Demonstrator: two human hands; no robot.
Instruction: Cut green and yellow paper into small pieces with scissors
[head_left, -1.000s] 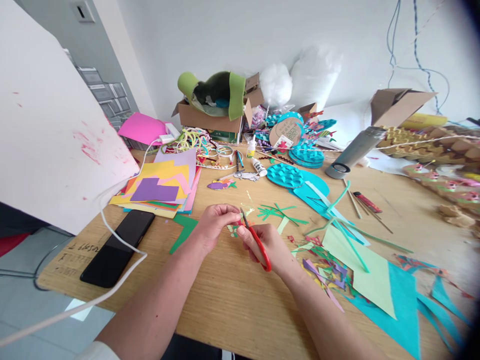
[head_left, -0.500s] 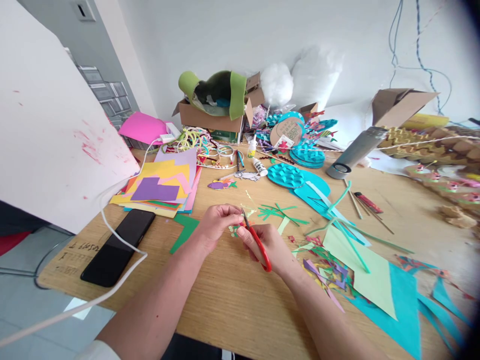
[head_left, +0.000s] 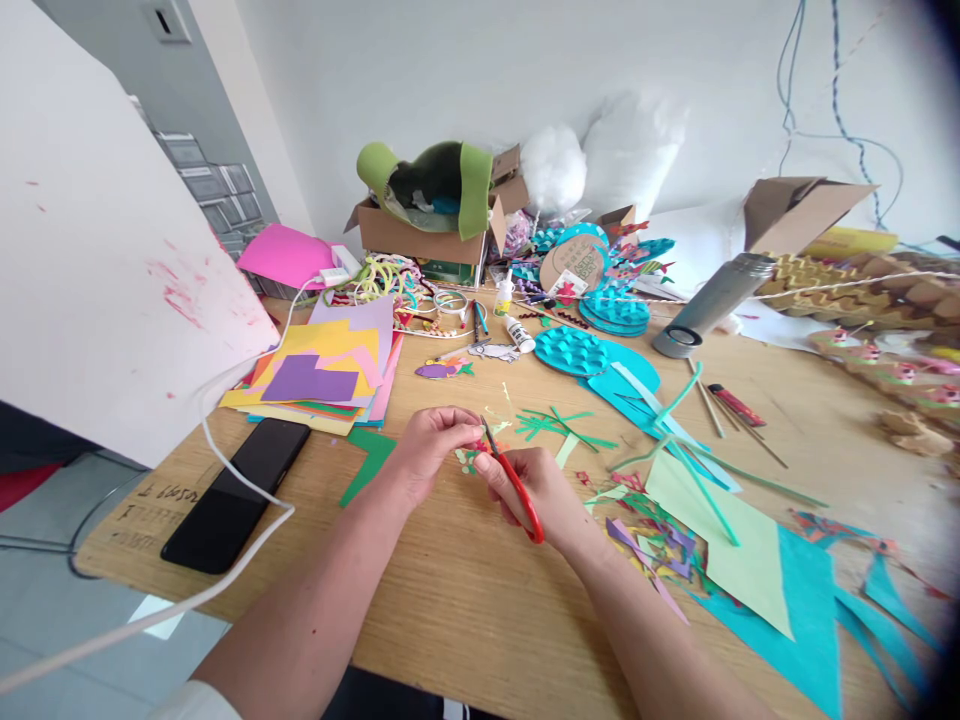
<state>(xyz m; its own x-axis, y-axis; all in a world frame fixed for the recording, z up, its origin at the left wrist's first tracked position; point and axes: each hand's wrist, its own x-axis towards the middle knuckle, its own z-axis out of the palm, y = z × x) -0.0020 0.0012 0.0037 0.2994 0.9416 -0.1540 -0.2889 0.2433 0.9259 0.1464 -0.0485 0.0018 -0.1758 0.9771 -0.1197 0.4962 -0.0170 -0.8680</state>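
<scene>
Red-handled scissors (head_left: 523,497) rest in my right hand (head_left: 529,490), fingers closed round the handles, with the blades pointing up and left. My left hand (head_left: 433,447) is pinched just left of the blade tips. What lies between its fingertips is too small to name. Small colourful paper pieces (head_left: 466,460) show on the table behind and between my hands. A green paper piece (head_left: 369,463) lies beside my left wrist. Thin green strips (head_left: 559,425) lie beyond the scissors. A purple paper fish (head_left: 442,369) is farther back.
Stacked coloured paper (head_left: 322,385) and a black phone (head_left: 232,500) are at left, crossed by a white cable (head_left: 247,490). Paper scraps (head_left: 652,550), a pale green sheet (head_left: 739,540) and blue sheets (head_left: 814,600) cover the right. A grey flask (head_left: 712,305) stands behind, near blue egg-carton pieces (head_left: 574,352).
My left fingertips have shifted very slightly left, away from the scissor blades. The right hand and scissors stay almost where they were.
</scene>
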